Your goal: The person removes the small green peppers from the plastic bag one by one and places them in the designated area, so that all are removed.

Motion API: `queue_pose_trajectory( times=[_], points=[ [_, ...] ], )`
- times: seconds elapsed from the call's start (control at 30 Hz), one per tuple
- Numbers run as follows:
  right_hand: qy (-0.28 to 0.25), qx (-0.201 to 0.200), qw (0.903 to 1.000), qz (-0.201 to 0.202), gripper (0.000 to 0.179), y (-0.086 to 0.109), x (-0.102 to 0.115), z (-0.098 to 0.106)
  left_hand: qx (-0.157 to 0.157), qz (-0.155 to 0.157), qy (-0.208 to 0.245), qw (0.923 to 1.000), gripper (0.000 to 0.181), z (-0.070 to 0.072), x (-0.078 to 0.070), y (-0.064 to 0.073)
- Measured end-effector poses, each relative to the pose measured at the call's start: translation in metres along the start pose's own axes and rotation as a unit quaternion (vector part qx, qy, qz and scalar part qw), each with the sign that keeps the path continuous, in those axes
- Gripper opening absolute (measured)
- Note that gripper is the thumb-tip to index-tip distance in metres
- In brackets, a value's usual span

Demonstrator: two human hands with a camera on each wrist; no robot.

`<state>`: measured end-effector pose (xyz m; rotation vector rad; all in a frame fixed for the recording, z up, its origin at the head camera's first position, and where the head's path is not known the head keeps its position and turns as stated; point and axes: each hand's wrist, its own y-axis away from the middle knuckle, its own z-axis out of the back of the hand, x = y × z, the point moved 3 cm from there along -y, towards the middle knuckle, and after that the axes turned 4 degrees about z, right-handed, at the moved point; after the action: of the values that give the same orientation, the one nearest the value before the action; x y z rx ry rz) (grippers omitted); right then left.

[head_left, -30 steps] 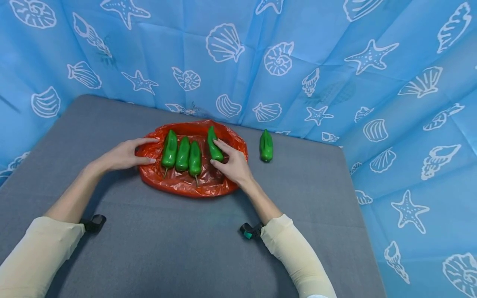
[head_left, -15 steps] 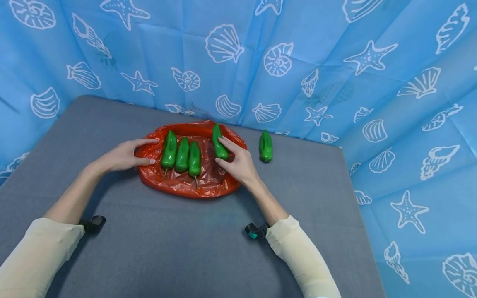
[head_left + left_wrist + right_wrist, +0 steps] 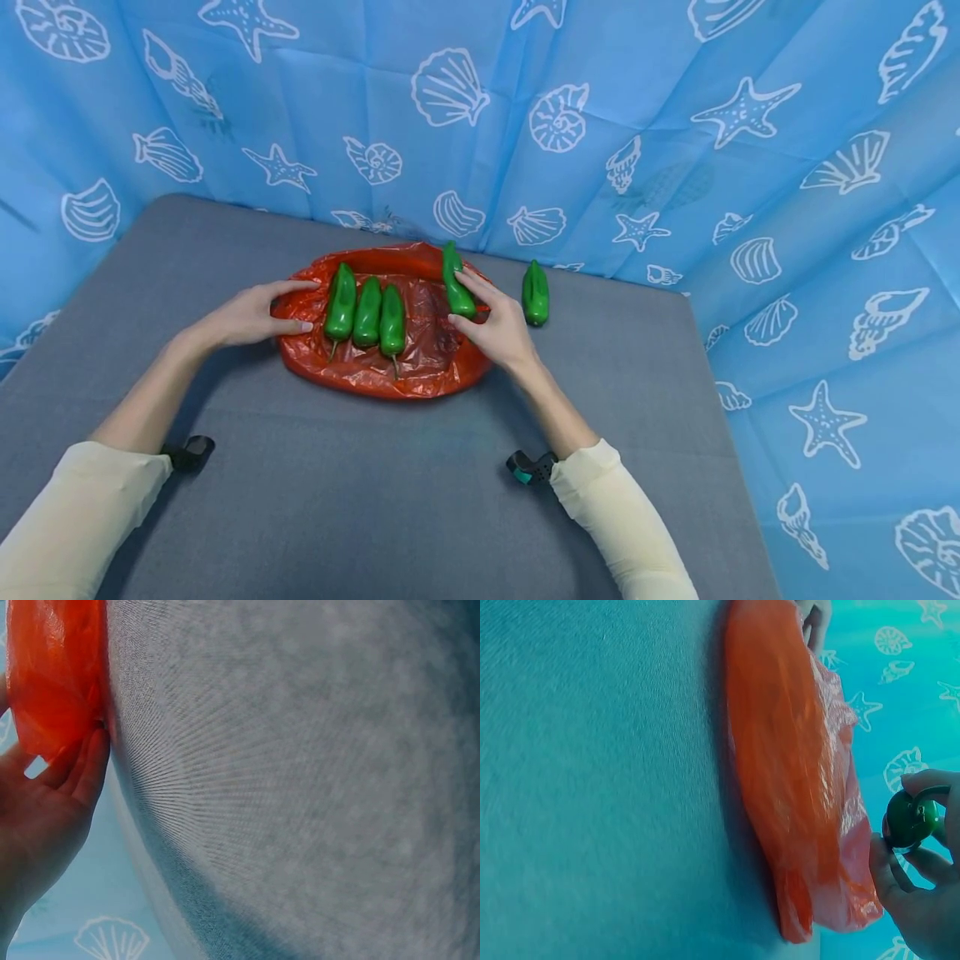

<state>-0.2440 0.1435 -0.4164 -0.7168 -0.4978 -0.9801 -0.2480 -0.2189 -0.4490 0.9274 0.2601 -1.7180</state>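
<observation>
From where I stand, the right hand (image 3: 498, 333) has just carried a glossy, tapered green pepper (image 3: 459, 287) rightward across the crumpled red plastic bag (image 3: 382, 385). A second ago that pepper was further in, nearer the other peppers; now it's at the right-hand rim, its narrow tip pointing to the worktop's back edge. Thumb and fingers pinch it, and the right wrist view shows it up above the bag's side, so I'd judge it's in the air, not resting.

The left hand (image 3: 243, 317) hasn't shifted: its thumb and fingers grip the bag's left end. The bag sits towards the back edge of the grey cloth-covered worktop (image 3: 375, 500). Three smooth green peppers (image 3: 367, 315) lie side by side in its left half, unmoved, so the gap between them and the held one has widened. Another shiny green pepper (image 3: 536, 293) lies outside, towards the back right corner, now closer to that right hand.
</observation>
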Motion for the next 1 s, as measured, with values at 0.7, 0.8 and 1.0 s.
queue_pose_trajectory(
  times=[0.7,0.8,1.0],
  points=[
    [-0.006,-0.014,0.9990,-0.042,0.064,0.012,-0.025,0.033,0.002,-0.007,0.002,1.0000,0.076,0.000,0.002,-0.002],
    [0.003,-0.016,0.9986,-0.051,0.064,0.013,-0.029,0.036,0.002,-0.008,0.002,1.0000,0.076,0.001,0.001,-0.002],
    [0.021,-0.022,0.9980,-0.055,0.063,0.015,-0.037,0.044,0.004,-0.004,0.002,1.0000,0.076,0.000,0.002,-0.002]
  ],
)
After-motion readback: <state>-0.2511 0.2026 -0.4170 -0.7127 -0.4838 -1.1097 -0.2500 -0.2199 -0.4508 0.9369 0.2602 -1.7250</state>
